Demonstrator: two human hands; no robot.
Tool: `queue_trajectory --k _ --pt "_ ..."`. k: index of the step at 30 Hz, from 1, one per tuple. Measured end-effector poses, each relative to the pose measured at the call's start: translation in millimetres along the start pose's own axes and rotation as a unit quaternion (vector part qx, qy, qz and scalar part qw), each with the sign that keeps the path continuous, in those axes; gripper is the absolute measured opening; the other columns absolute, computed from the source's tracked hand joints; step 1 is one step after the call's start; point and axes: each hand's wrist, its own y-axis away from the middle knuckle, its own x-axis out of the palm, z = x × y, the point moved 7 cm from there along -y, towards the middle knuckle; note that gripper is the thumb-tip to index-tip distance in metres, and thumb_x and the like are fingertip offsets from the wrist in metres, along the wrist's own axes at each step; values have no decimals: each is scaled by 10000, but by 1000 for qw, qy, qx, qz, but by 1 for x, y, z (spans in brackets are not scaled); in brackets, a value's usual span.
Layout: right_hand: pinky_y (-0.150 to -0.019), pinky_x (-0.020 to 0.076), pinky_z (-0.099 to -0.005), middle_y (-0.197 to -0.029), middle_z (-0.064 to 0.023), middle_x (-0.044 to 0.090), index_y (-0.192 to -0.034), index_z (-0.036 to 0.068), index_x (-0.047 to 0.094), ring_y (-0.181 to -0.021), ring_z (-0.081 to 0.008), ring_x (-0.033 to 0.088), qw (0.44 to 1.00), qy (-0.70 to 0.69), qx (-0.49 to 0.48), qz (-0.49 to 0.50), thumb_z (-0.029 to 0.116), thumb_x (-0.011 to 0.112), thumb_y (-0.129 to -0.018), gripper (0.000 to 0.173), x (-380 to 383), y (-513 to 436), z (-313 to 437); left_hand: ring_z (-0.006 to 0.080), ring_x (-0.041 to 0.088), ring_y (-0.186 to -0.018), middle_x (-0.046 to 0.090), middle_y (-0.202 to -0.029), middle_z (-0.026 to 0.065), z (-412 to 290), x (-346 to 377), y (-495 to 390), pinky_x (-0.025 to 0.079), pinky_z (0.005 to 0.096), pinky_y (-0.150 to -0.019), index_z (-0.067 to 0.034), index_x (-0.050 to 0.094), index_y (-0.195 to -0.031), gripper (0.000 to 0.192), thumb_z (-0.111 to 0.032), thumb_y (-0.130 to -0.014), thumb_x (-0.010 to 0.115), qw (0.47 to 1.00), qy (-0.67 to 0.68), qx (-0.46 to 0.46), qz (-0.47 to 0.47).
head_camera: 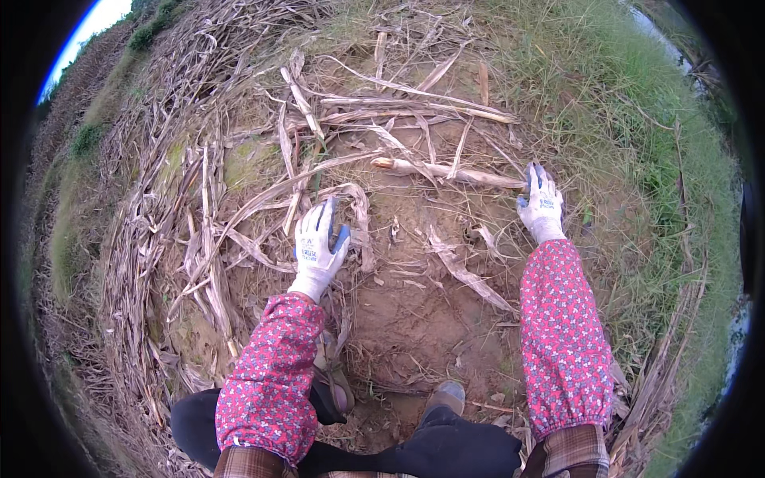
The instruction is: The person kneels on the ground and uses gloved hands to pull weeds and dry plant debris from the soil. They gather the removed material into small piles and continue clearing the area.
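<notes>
My left hand (320,242), in a white knit glove with a blue coated palm, hovers over or rests near dry corn leaves. Its thumb stands apart from the fingers, and nothing shows between them. Beside it a bent dry leaf (363,209) curves over the soil. My right hand (542,200), gloved alike, is at the right end of a thick dry corn stalk (478,175). That end meets the gap between thumb and fingers; whether they grip it is hidden. The stalk's cut orange end points left. Farther off lie more dry stalks (418,107), roughly parallel to it.
Heaped dry corn stalks (137,251) cover the left side. Green grass (657,179) grows on the right. Bare brown soil (412,316) lies before my feet, with a torn dry husk (469,275) on it. My right shoe (448,396) is near the bottom.
</notes>
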Motion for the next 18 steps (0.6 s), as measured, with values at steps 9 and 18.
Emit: queue_trajectory --k 9,18 --pt "-953 313 -490 -1245 -82 444 -1244 157 449 -1186 -258 411 971 107 11 215 386 659 -714 615 58 -26 34 307 637 -720 638 -730 169 182 52 12 486 409 -643 -16 603 -875 342 -347 -789 607 851 94 -462 232" --pt "-619 480 -370 -765 -115 628 -894 50 602 -692 -241 608 963 -195 161 94 379 552 -836 337 -19 45 -67 39 334 -393 362 -567 -64 -52 57 76 312 219 -330 -33 525 -1057 240 -222 -909 518 637 592 -492 27"
